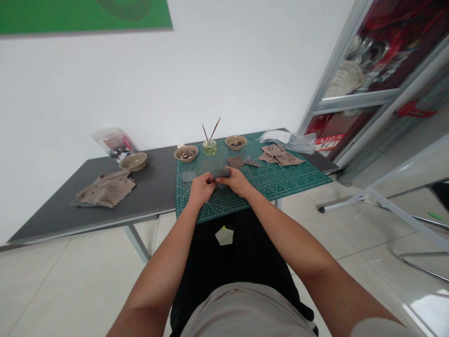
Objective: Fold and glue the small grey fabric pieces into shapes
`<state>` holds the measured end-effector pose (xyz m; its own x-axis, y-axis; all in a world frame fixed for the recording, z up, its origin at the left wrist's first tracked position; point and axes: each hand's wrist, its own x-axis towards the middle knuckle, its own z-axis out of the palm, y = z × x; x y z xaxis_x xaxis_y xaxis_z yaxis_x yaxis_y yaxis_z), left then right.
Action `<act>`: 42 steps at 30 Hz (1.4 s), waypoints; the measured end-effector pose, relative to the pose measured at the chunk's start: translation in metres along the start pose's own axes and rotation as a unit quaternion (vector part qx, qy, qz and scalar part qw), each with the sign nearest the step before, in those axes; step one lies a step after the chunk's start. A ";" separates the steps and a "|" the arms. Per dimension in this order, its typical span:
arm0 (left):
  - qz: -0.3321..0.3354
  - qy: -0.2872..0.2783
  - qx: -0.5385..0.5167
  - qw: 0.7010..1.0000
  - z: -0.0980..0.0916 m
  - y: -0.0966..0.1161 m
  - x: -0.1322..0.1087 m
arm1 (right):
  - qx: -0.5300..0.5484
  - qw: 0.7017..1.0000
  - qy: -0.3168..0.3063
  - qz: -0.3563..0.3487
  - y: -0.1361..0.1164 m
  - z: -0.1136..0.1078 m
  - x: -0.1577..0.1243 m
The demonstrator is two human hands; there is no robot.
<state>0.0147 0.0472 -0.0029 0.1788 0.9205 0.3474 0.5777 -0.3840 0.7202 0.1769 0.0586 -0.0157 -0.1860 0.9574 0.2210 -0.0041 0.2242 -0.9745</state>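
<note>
My left hand (202, 188) and my right hand (237, 182) are close together over the front of a green cutting mat (280, 180). Between them is a dark grey, bent piece of sheet material (221, 173), pinched by the fingers of both hands. Whether anything is wrapped inside it I cannot tell. Left of my hands a flat light grey square (188, 176) lies on the mat. Just beyond them are a brown square piece (235, 162) and a crumpled grey piece (251, 162).
Two bowls of small brown pieces, a left one (186, 153) and a right one (235, 142), flank a glass jar (209, 148) with two thin sticks. A brown cloth (280, 155) and plastic bag (303, 142) lie right. Another cloth (107, 188), bowl (133, 162) and clear container (112, 142) stand left.
</note>
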 end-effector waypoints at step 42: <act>0.064 0.026 0.004 0.998 -0.002 0.004 0.001 | 0.105 0.994 -0.042 -0.003 -0.004 -0.002 0.000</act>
<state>0.0153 0.0459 0.0018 0.2109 0.8589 0.4668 0.5587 -0.4977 0.6634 0.1791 0.0583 -0.0122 -0.2658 0.9358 0.2314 -0.2081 0.1787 -0.9616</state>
